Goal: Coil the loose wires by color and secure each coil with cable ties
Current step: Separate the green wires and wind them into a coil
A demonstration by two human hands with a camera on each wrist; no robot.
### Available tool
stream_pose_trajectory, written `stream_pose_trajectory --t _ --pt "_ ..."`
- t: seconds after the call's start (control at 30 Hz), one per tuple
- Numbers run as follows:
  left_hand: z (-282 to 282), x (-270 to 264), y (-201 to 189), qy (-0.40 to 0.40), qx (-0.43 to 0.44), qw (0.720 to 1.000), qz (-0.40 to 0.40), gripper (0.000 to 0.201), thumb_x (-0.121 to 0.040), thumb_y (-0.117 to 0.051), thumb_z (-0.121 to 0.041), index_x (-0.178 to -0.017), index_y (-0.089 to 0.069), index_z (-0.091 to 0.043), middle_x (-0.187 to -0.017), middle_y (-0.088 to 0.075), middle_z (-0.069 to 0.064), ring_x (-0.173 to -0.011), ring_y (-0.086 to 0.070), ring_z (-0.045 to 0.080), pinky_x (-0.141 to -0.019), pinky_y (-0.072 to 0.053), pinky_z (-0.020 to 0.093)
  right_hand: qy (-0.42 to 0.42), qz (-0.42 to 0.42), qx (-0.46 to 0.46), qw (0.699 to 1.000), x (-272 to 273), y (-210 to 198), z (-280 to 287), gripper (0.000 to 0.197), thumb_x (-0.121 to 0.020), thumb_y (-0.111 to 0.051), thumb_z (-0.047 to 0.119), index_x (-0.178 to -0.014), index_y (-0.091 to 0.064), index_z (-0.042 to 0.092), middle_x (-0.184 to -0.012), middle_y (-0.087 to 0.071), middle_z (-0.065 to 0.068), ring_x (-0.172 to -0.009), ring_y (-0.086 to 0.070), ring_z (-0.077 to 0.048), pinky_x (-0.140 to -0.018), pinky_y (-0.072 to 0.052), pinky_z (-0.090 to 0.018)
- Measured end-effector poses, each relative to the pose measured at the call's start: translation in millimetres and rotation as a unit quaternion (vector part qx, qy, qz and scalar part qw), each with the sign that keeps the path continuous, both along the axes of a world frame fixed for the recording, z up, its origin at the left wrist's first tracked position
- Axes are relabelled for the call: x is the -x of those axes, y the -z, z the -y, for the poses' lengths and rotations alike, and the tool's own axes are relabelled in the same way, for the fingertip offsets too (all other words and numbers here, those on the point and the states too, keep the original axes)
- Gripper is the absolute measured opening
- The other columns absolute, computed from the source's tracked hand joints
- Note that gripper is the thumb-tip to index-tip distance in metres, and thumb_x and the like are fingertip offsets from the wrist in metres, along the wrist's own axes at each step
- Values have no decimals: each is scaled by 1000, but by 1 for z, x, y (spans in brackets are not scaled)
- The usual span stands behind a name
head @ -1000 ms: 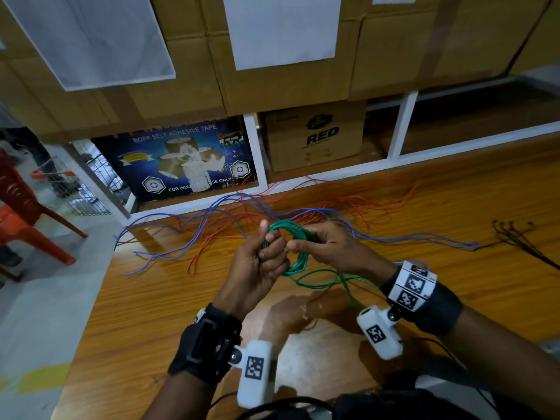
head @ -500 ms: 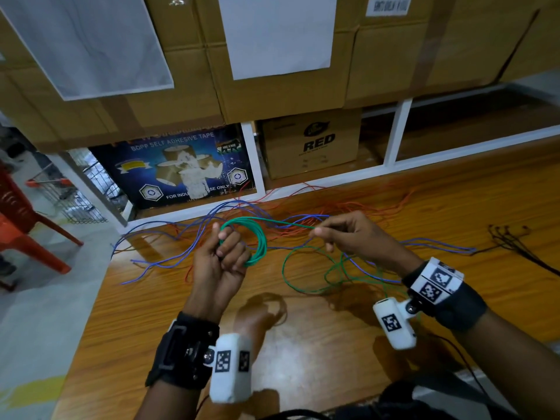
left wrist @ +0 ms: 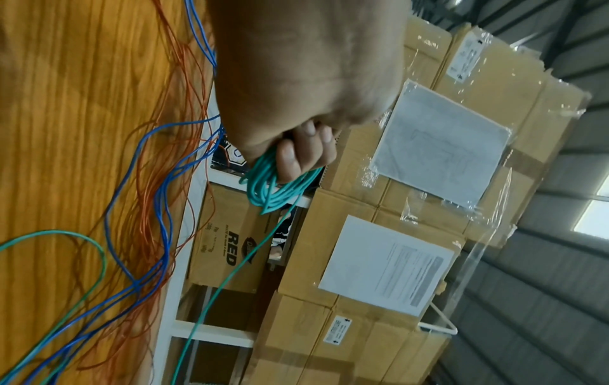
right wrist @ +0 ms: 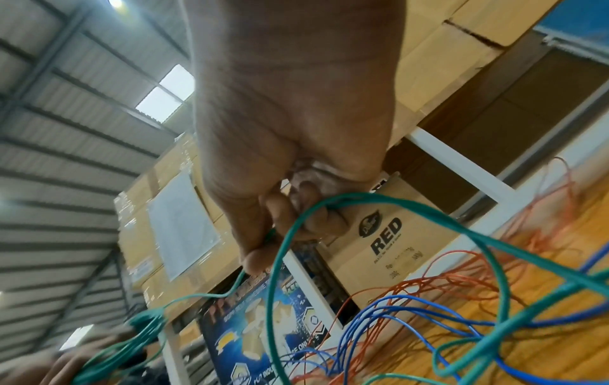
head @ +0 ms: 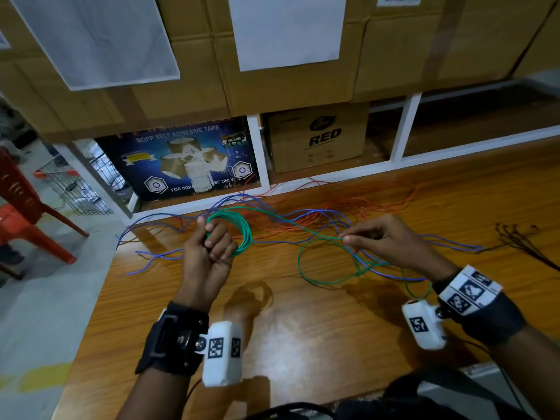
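- Spanning the scene, the wooden table (head: 303, 328) carries all the wiring, with stacked cardboard boxes (head: 288, 86) on shelving behind it.
- Blue wires (head: 318, 212) and red wires (head: 363, 204) lie loose and tangled across the table's far half, near the shelf edge.
- The left hand (head: 209, 256) is raised above the table, its fingers curled tight around the green coil (head: 242, 234), several loops bunched in the fist.
- The right hand (head: 391, 241), well apart from the left, pinches the green wire (head: 303, 265) between thumb and fingertips; one strand runs across from the coil to this pinch, and the slack drops into a loose loop on the table below.
- Black cable ties (head: 521, 244) lie at the far right edge, apart from both hands.
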State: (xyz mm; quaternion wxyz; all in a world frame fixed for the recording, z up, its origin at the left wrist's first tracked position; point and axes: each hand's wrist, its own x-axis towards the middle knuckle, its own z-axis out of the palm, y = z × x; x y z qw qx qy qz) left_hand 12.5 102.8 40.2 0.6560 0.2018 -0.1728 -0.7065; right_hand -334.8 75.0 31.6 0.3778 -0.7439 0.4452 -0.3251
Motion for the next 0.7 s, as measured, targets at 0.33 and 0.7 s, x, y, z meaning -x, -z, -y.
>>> stream_pose_trajectory --t 0.33,0.7 --pt "-14 69 9 -7 -23 980 199 34 -109 -32 -35 -79 -39 -18 -56 -31 -6 -41 -29 7 -41 -26 17 -242 -50 -9 969 -66 -35 -37 21 -100 -67 27 -86 -75 13 -74 -71 -5 -68 -62 -32 -62 -45 -45" --pt "-37 95 4 81 50 929 358 42 -106 -35 -38 -75 -52 -15 -58 -28 3 -46 -19 10 -43 -16 22 -83 39 108 990 -69 -38 -14 15 -95 -72 28 -98 -80 15 -81 -77 1 -72 -72 -25 -64 -56 -47"
